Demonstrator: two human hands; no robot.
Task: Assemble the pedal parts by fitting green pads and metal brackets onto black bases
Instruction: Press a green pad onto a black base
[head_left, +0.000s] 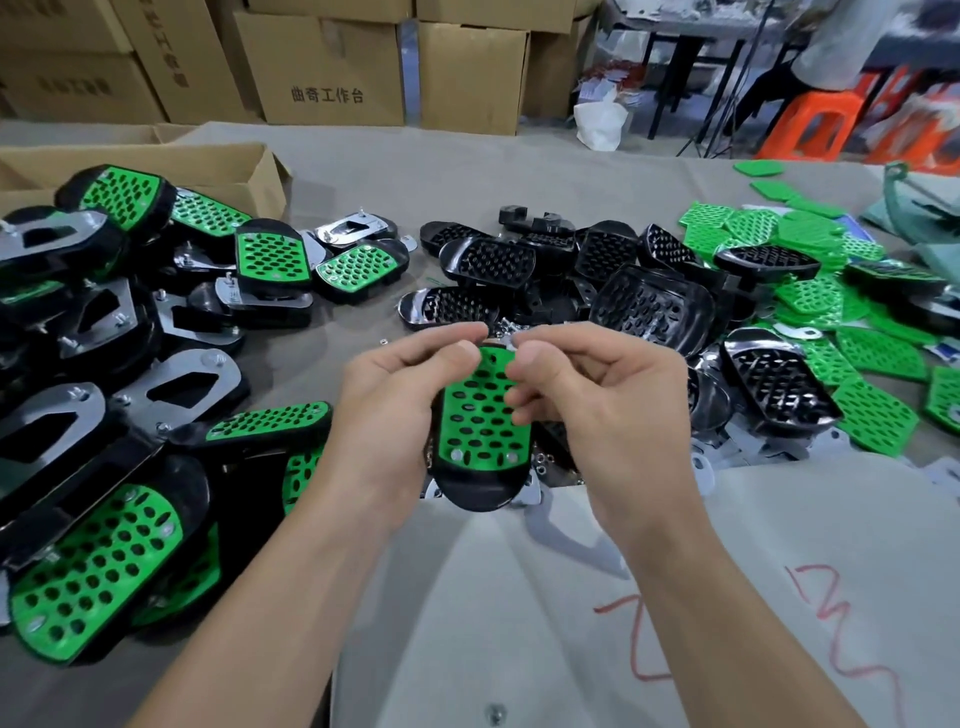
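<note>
The held pad (480, 410) is bright green with rows of dark oval holes, on a glossy black base (475, 493). Loose pads (878, 353) share that green; bare bases (488, 260) are black, studded. Brackets (228, 374) are shiny silver. The table cover (519, 171) is grey-beige with red scribbles (634, 644); cardboard boxes (322, 57) are brown, their blurred print perhaps black

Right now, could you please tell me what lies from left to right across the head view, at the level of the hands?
Pile of finished green-and-black pedals → left hand → held black pedal base with perforated green pad → right hand → bare black studded base → loose green perforated pads.
</note>
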